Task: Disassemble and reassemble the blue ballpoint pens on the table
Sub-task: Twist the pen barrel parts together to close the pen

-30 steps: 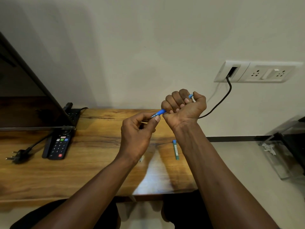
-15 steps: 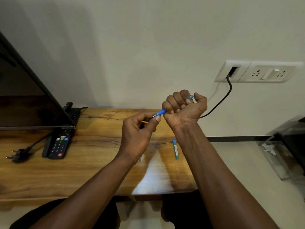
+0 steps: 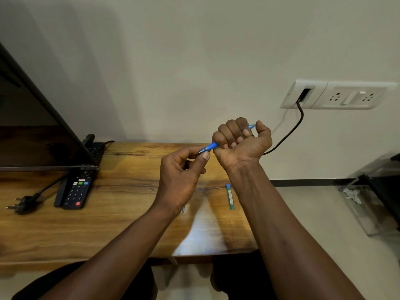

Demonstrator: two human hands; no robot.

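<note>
From my remote seat I see both hands raised above the tabletop [image 3: 121, 224], meeting over its far edge towards the right end. The right hand [image 3: 242, 144] is turned palm towards the camera, and its fingers [image 3: 232, 128] are curled tight round the blue pen [image 3: 211, 146], so most of the barrel is hidden in the fist. One blue end pokes out by the thumb and the tip end sticks out on the left, slanting down. The left hand [image 3: 179, 176] meets that tip end, with its thumb [image 3: 204, 156] and forefinger pinching it and the other fingers folded loosely underneath.

A green stick with a blue end [image 3: 230, 197] lies flat on the tabletop just left of my right forearm, near the right edge. A small bluish piece [image 3: 183, 208] shows beside the left wrist. It is mostly hidden, so I cannot tell what it is.

Near the left end, a dark remote [image 3: 78, 191] lies under the lower edge of a black screen [image 3: 32, 131], with a loose black plug [image 3: 23, 204] just left of it. A white socket panel [image 3: 337, 95] sits on the wall, and a black cable [image 3: 287, 135] drops from it behind the right hand.
</note>
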